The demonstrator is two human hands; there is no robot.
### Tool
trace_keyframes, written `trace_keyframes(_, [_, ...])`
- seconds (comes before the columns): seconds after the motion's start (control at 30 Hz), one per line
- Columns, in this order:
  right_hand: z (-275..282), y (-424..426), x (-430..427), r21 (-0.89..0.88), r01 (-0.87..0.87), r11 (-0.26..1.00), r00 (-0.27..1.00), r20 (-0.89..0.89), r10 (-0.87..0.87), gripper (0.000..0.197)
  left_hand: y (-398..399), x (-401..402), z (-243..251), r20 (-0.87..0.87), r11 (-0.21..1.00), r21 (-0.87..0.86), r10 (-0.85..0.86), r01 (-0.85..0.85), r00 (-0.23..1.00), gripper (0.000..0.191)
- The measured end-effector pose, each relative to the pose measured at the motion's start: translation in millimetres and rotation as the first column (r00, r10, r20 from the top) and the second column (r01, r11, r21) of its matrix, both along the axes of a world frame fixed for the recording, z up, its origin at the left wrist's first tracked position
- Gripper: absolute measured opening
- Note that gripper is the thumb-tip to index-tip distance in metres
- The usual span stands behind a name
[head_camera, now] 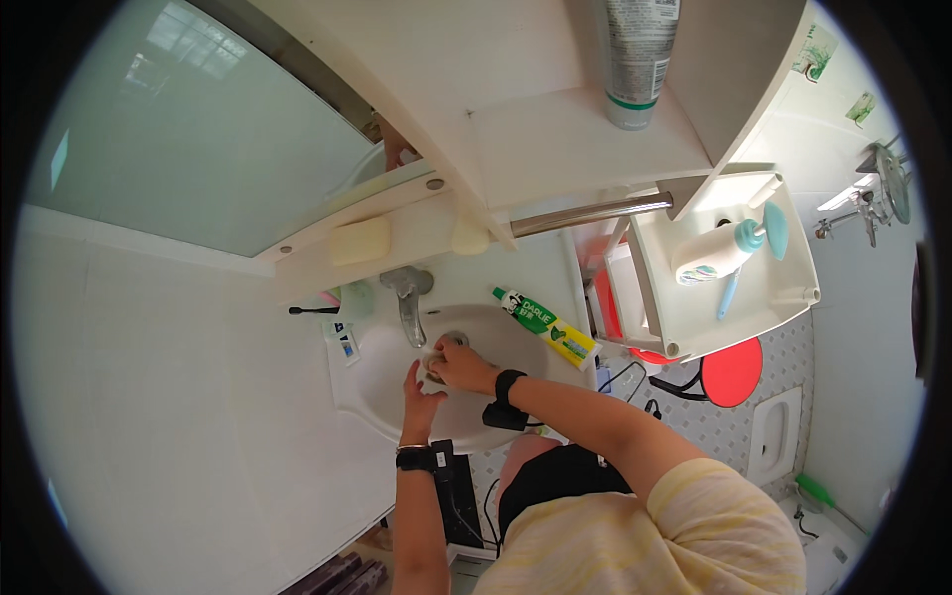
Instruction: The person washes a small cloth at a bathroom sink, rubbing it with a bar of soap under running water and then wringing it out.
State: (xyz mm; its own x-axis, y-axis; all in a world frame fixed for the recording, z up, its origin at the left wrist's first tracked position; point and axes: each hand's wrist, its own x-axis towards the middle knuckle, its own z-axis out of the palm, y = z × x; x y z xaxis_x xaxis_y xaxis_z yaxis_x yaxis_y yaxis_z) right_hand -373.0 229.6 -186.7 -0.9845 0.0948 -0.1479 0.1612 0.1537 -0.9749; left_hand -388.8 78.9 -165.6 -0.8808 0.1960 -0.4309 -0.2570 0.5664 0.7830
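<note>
Over the white washbasin [520, 335], below the chrome faucet [410, 305], my right hand [462, 366] grips a small pale object [433, 367] whose kind I cannot make out. My left hand [422, 401] is just to its left, fingers apart and curved around the near side of that object; whether they touch it is unclear. A green and yellow Darlie toothpaste tube [547, 327] lies on the basin's right rim. At the left rim are a black toothbrush [312, 310] and small packets [346, 346].
A mirror [223, 126] and shelf hold a grey tube [641, 67]. To the right, a white rack [788, 297] bears a pump bottle [718, 256] and a blue-handled item [729, 296]. Below it are a red round stool [732, 372] and a squat toilet [773, 435]. Cables hang near my wrists.
</note>
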Motion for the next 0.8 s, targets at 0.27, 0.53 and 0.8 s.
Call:
trace_keyframes(0.27, [7.9,28.2,21.5,0.348,0.045,0.936,0.96,-0.274,0.056,0.033,14.1,-25.9,-31.5,0.011,0.961,0.241,-0.139,0.132,0.99,0.046])
trace_keyframes(0.53, [25.7,68.1,70.3,0.604,-0.26,0.753,0.965,0.138,0.222,0.041,45.0,-41.7,-33.3,0.033,0.993,-0.068,0.102,-0.1,0.994,0.045])
trace_keyframes(0.8, [12.9,48.8,38.7,0.552,0.107,0.827,0.965,-0.257,0.047,0.065,34.6,-32.8,-0.6,0.12,0.97,0.135,-0.221,0.205,0.968,0.032])
